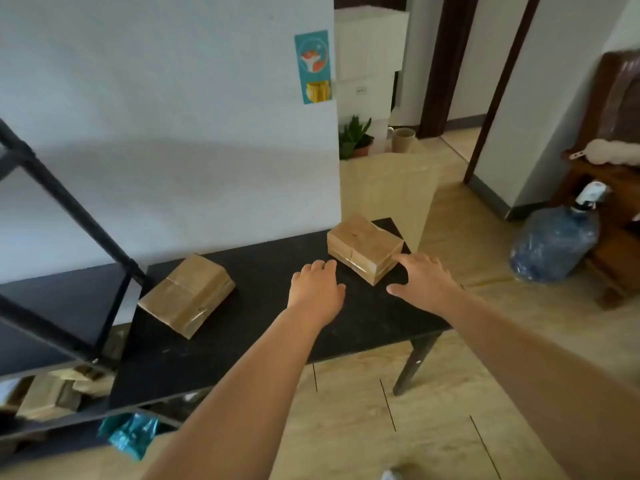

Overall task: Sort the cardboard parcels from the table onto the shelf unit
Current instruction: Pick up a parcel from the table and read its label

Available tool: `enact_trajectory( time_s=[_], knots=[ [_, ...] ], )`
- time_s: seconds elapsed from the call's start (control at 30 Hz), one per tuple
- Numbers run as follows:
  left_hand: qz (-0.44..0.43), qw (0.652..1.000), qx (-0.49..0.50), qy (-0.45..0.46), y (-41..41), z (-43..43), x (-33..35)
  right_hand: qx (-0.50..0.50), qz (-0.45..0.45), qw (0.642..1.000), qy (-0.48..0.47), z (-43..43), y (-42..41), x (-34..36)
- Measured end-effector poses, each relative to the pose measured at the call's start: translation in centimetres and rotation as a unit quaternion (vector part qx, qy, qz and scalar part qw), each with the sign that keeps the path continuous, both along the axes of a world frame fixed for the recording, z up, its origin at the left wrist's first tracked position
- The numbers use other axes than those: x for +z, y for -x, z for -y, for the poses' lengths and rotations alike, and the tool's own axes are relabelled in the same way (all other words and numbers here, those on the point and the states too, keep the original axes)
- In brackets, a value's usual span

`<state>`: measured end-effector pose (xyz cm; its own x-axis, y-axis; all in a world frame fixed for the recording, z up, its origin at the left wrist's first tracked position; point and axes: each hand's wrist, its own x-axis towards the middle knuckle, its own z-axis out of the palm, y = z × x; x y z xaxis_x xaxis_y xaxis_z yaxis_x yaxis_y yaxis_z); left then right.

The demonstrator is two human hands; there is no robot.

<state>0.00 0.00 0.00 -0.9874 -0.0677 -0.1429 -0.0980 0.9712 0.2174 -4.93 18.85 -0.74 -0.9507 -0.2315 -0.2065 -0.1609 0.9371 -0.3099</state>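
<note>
Two taped cardboard parcels lie on a black table [263, 327]. The right parcel [363, 247] sits near the table's far right corner. The left parcel [187, 294] lies near the table's left end, beside the shelf unit. My left hand [317, 289] hovers open just left of the right parcel, fingers apart, holding nothing. My right hand [422, 278] is open at the parcel's near right corner, fingertips at or very close to it. The black metal shelf unit [65, 209] stands at the left, with several parcels [52, 396] on a low shelf.
A white wall runs behind the table. A large blue water bottle [554, 244] stands on the floor at the right, next to wooden furniture [609, 216]. A teal plastic bag [130, 434] lies under the shelf unit. A potted plant [356, 136] stands beyond the table.
</note>
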Motion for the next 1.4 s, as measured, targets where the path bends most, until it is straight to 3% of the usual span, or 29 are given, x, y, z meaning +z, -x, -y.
enact_trajectory(
  time_s=[0.43,0.87,1.17,1.4],
  knots=[
    [0.110,0.983,0.054,-0.134,10.4,-1.9,-6.6,-0.027,0.066,0.997,-0.021,0.2,12.0,-5.3],
    [0.190,0.963,0.041,-0.189,15.3,-2.7,-11.7,-0.101,0.113,0.988,-0.037,1.1,17.9,-9.3],
    [0.164,0.934,0.207,-0.242,14.3,-2.1,-12.5,-0.103,0.099,0.989,0.027,1.6,16.0,-11.7],
    [0.122,0.916,0.265,-0.274,13.6,-1.9,-11.5,-0.120,0.125,0.977,0.125,2.2,15.1,-11.2]
  ],
)
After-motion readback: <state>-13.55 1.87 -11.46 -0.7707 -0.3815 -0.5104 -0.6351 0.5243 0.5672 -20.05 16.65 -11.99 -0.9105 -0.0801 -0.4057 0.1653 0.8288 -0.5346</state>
